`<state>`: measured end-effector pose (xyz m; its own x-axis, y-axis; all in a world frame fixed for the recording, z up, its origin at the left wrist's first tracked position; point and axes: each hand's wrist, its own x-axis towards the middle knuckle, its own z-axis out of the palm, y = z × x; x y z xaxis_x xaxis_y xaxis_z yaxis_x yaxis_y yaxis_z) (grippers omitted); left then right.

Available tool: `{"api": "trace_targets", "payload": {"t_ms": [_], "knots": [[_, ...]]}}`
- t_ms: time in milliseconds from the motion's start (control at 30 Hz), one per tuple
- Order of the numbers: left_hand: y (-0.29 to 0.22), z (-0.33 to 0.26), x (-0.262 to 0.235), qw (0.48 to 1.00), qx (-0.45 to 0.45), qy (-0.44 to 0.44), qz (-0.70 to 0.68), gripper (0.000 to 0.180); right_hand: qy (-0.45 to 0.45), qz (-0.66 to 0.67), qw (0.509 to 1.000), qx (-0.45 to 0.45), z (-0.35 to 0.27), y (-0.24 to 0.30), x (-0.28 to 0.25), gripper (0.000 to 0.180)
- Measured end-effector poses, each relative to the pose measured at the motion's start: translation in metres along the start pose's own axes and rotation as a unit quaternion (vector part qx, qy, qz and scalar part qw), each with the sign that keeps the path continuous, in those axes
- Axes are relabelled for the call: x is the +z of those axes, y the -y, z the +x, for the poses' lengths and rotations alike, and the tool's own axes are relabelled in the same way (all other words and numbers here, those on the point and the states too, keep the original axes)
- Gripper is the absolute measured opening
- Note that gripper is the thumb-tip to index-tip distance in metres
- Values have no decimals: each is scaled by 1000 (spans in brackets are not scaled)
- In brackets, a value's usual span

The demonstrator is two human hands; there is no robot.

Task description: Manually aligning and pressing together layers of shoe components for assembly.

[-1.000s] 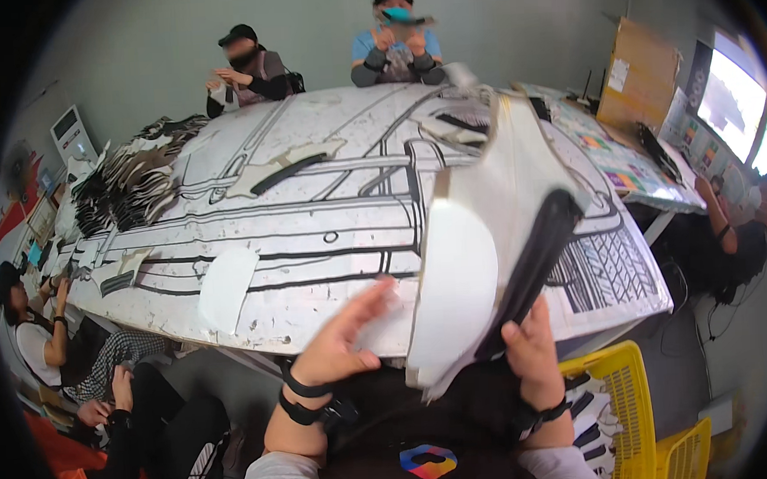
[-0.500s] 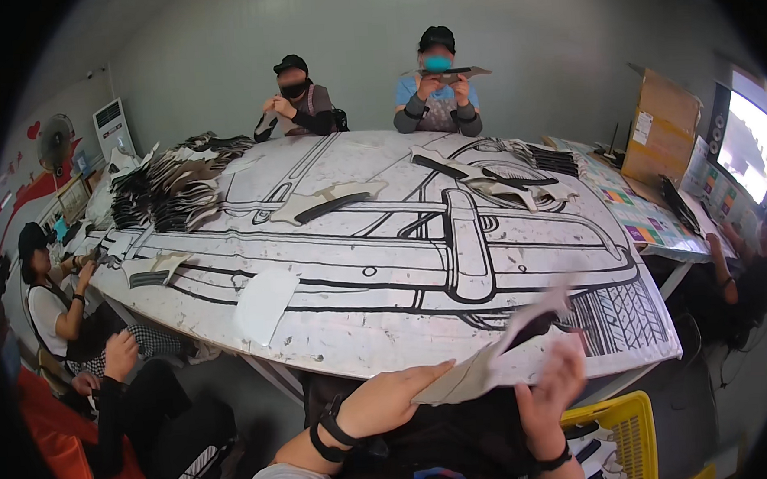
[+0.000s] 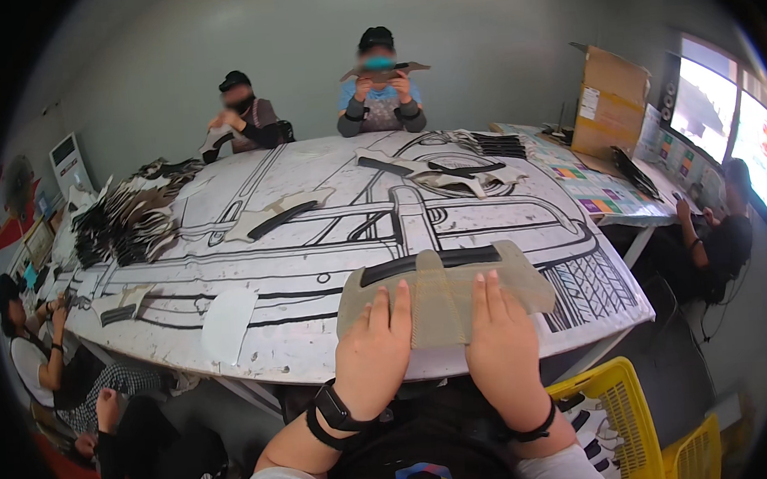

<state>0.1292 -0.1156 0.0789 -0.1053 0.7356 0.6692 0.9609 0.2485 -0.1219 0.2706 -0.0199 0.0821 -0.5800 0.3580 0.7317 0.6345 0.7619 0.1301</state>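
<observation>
A tan stitched cover piece lies on the near edge of the table in front of me. A black padded strip runs along its far edge, and a seamed band crosses its middle. My left hand rests flat on the left part, fingers stretched out together. On the right part lies my right hand, its fingers likewise straight and flat. Both thumbs are hard to make out. To the left of the piece is a white sheet, and beyond it a similar beige piece with a dark strip.
A large pile of pieces covers the table's far left. More pieces and a small stack lie toward the back right. A yellow basket holding pieces stands at my lower right. Co-workers sit around the table.
The piece, held tilted up between my hands before, now lies spread flat on the table edge. My right hand has come down onto it. The view has swung to the right.
</observation>
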Motion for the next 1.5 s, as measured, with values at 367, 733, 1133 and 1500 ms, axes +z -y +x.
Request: {"api": "trace_targets", "payload": {"t_ms": [367,733,1133,1500], "knots": [[-31,-8,53,783,-229,-117,-566,50,-38,508,827,236,-18,36,70,53],[-19,-23,26,888,-172,-84,-419,46,63,156,981,97,-29,16,41,25],[-46,-56,56,810,-197,52,-550,25,92,78,991,62,-41,33,30,16],[-34,-49,71,884,-189,49,-424,39,156,55,986,11,-68,28,51,10]]}}
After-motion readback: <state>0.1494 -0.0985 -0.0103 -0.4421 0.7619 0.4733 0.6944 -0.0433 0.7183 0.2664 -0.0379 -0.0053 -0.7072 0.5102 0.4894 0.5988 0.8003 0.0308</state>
